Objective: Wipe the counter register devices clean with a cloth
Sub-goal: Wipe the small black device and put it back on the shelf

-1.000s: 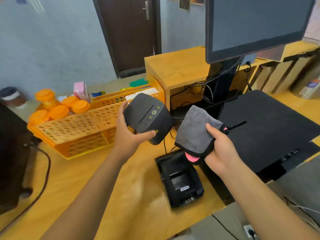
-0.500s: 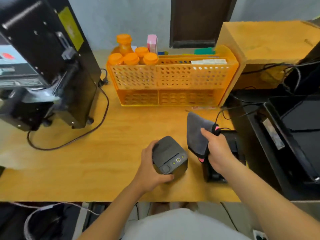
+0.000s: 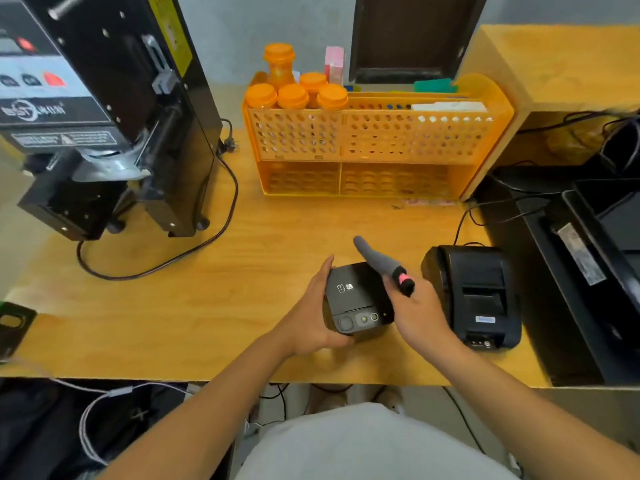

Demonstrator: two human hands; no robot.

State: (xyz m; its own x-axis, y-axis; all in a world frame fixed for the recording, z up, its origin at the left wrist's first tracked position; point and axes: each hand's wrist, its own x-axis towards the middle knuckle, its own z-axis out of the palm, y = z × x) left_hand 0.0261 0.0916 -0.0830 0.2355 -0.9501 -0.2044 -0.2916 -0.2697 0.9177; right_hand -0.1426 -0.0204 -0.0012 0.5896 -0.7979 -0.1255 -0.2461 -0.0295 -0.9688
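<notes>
The left hand [image 3: 308, 323] clasps the small label printer [image 3: 356, 299], which looks light, rigid and smooth-cased, by its sides on the surface [image 3: 207, 306]. The right hand [image 3: 417, 313] is closed around the soft, limp grey cloth [image 3: 379, 259].

The small printer [image 3: 358, 299] is a rounded dark grey box with a white logo on its lid and a strip of buttons along its near edge; it sits on the wooden table [image 3: 194, 306], near the front edge. The cloth [image 3: 381, 259] is grey with a pink and black trim, bunched into a roll, pointing up and away over the small printer's right side. Just to the right stands a larger black printer [image 3: 476, 294], upright, with a cable running from its back.
</notes>
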